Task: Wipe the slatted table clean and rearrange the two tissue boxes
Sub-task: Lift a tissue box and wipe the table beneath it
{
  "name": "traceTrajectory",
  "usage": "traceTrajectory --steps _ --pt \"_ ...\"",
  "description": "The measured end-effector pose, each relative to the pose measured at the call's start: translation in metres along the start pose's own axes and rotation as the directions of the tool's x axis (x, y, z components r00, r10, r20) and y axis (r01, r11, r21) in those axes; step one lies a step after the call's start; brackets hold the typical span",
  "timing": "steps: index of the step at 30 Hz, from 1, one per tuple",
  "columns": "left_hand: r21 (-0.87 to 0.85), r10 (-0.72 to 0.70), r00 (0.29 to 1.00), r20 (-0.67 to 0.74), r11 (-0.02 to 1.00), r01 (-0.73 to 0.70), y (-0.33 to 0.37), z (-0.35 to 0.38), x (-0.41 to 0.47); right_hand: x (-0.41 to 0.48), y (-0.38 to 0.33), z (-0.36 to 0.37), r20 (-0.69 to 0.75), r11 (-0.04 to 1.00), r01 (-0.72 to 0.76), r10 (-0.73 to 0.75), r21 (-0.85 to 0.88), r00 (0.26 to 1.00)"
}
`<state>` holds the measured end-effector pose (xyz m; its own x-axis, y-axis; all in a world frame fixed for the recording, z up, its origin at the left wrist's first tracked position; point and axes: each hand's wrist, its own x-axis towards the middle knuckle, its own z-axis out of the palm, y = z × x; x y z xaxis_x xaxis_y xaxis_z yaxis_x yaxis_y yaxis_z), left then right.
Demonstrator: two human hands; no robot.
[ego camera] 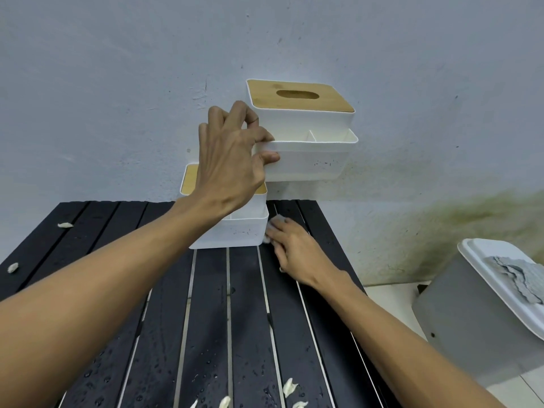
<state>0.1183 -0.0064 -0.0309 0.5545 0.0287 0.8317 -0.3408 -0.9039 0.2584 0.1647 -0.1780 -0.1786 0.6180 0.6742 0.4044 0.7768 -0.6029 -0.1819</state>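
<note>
Left hand first: thumb on the near wall of the raised tissue box, forefinger hooked over its front rim, the other fingers curled loosely above, so that's a firm pinch on the left corner. The box is up in the air, clear of the slats, level or close to it, hanging in front of the pale wall. Bamboo lid on top with its oval slot showing, and an open divided tray along the front edge.

Right hand now: palm down, fingers flat and close together, pressing a white wipe onto the dark slatted table. Only a little of the wipe peeks out past the fingertips. It sits right beside the second tissue box, touching or nearly touching its right-hand wall, hard to call.

That second box stands on the table at the far edge, against the wall, its bamboo top mostly hidden behind the left wrist. The raised box hangs above it and off to the right.

Out across the table: the slats are wet, beaded with droplets, and pale scraps lie scattered, a few at the near edge, two more on the far left. Off to the right, beside the table, stands a grey bin with a white lid, and a crumpled grey cloth lies on that lid.
</note>
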Motion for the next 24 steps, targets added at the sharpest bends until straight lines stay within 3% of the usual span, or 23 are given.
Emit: traceTrajectory --steps 5,11,14,18,21,24 --pt "-0.008 -0.011 1.0 0.011 1.0 0.011 0.003 0.004 -0.002 0.062 0.03 0.025 0.073 0.962 -0.269 0.271 -0.042 0.96" --pt "-0.009 -0.021 1.0 0.014 1.0 0.022 0.002 0.004 -0.008 0.068 0.033 0.027 0.098 0.943 -0.317 0.327 -0.102 0.94" --pt "-0.021 -0.031 1.0 0.003 0.999 0.031 0.003 0.004 -0.01 0.042 0.021 0.016 0.068 0.962 -0.264 0.268 -0.07 0.961" --pt "-0.03 -0.029 1.0 -0.004 0.999 0.029 0.004 0.006 -0.01 -0.004 0.01 0.006 -0.099 0.985 -0.048 0.032 -0.168 0.995" --pt "-0.032 -0.021 1.0 -0.009 0.999 0.02 0.004 0.009 -0.009 0.014 0.026 0.012 -0.034 0.957 -0.183 0.18 -0.225 0.983" --pt "-0.028 -0.021 1.0 0.0 0.999 0.021 0.005 0.011 -0.01 0.046 0.053 0.021 0.034 0.895 -0.377 0.396 -0.239 0.918"
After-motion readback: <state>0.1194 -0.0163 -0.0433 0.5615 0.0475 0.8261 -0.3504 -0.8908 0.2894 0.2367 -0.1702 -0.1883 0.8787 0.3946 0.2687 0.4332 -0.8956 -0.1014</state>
